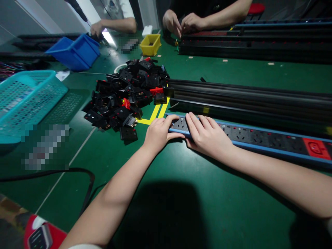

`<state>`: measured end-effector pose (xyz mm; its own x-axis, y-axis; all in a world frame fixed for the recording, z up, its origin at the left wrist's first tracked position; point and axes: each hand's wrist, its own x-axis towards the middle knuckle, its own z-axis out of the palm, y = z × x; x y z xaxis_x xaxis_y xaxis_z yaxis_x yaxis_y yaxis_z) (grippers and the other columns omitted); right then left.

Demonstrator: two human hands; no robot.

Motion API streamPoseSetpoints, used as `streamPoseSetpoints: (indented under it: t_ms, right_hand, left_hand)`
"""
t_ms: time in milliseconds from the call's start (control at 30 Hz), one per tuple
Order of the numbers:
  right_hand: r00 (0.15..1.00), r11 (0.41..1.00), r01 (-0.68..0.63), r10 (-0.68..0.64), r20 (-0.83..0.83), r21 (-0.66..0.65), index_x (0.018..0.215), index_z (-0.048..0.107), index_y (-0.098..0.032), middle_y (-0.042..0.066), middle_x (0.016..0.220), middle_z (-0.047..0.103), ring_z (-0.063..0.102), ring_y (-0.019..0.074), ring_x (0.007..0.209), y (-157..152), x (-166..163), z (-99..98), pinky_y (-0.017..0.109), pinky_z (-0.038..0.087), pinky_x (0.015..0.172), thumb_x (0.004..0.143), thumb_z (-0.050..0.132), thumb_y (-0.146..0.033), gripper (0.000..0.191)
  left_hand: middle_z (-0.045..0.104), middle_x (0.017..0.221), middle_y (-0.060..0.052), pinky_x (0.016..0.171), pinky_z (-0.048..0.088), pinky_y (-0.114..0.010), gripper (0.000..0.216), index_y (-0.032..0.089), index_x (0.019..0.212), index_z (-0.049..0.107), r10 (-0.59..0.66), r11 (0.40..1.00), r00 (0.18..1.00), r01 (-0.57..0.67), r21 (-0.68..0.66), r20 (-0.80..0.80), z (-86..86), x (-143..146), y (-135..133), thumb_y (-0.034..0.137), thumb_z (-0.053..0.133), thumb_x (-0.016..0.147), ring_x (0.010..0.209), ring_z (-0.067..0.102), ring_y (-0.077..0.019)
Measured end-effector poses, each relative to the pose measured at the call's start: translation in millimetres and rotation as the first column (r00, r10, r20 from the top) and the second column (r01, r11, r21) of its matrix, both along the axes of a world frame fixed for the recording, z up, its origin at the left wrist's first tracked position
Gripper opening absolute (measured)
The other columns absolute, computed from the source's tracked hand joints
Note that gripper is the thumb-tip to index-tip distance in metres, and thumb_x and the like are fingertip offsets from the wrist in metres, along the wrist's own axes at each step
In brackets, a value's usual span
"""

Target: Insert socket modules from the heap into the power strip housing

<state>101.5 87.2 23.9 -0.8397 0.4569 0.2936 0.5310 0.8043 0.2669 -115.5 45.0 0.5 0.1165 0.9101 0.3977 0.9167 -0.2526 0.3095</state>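
Observation:
A long black power strip (259, 136) with a blue edge and a red socket at its right end lies across the green table. My left hand (158, 131) is curled round the strip's left end, thumb on the near edge. My right hand (206, 135) lies just right of it, fingers pressed flat on the black socket modules. A pile of loose black socket modules (124, 97), a few red, sits to the left of both hands.
More long black rails (246, 98) lie behind the strip. A teal basket (26, 100), blue bins (75, 52) and a yellow bin (150, 44) stand left and back. Two other people's hands (181, 22) work at the far edge. A black cable (77, 173) runs near left.

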Motion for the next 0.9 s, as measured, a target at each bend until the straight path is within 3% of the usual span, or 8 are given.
streamPoseSetpoints:
  t_ms: [167,267,633,800,900]
  right_hand:
    - [0.999,1.0,-0.009,0.008,-0.031,-0.025,0.151,0.035,0.009,0.029,0.148,0.05,0.057,0.0392,0.12,0.9,-0.4,-2.1,0.049,0.044,0.101,0.096,0.048,-0.032,0.07]
    - [1.0,1.0,-0.006,0.006,-0.027,-0.023,0.151,0.033,0.01,0.03,0.149,0.049,0.057,0.04,0.12,1.4,-0.4,-3.2,0.049,0.044,0.102,0.097,0.047,-0.033,0.07]
    - [0.999,0.999,0.013,-0.015,-0.04,-0.048,0.15,0.034,0.011,0.032,0.153,0.042,0.052,0.0418,0.131,-1.1,-0.3,-1.3,0.05,0.044,0.105,0.097,0.049,-0.034,0.071]
    - [0.999,0.999,-0.018,0.017,-0.037,-0.029,0.152,0.032,0.009,0.029,0.159,0.032,0.048,0.0405,0.137,-1.1,0.8,-1.2,0.051,0.041,0.108,0.099,0.045,-0.032,0.068]
    - [0.998,0.998,-0.055,0.054,-0.029,-0.018,0.155,0.03,0.005,0.025,0.161,0.031,0.045,0.0379,0.141,-0.5,2.0,0.0,0.051,0.039,0.11,0.1,0.043,-0.031,0.066]
  left_hand:
    - [0.069,0.09,-0.008,0.078,0.042,-0.035,0.058,0.018,0.101,0.057,0.042,0.997,0.993,-0.035,0.069,-0.107,-3.4,1.8,0.7,0.072,0.061,0.079,0.085,0.064,-0.0254]
    - [0.068,0.087,-0.009,0.077,0.041,-0.036,0.052,0.018,0.093,0.057,0.012,0.997,0.981,0.005,0.082,-0.195,-2.6,1.6,0.9,0.069,0.057,0.084,0.086,0.063,-0.0267]
    - [0.072,0.093,-0.01,0.082,0.043,-0.035,0.05,0.017,0.103,0.063,-0.105,0.988,0.985,0.118,0.096,-0.138,-5.2,-0.6,-0.5,0.063,0.054,0.087,0.091,0.065,-0.0252]
    - [0.075,0.104,-0.008,0.086,0.045,-0.034,0.048,0.019,0.115,0.066,-0.172,0.982,0.985,0.174,0.074,-0.029,-2.6,0.2,-1.1,0.059,0.057,0.089,0.097,0.066,-0.0229]
    - [0.077,0.104,-0.005,0.09,0.044,-0.036,0.046,0.023,0.108,0.071,-0.188,0.981,0.981,0.185,0.066,0.05,1.0,-2.5,-0.5,0.062,0.057,0.088,0.1,0.066,-0.023]
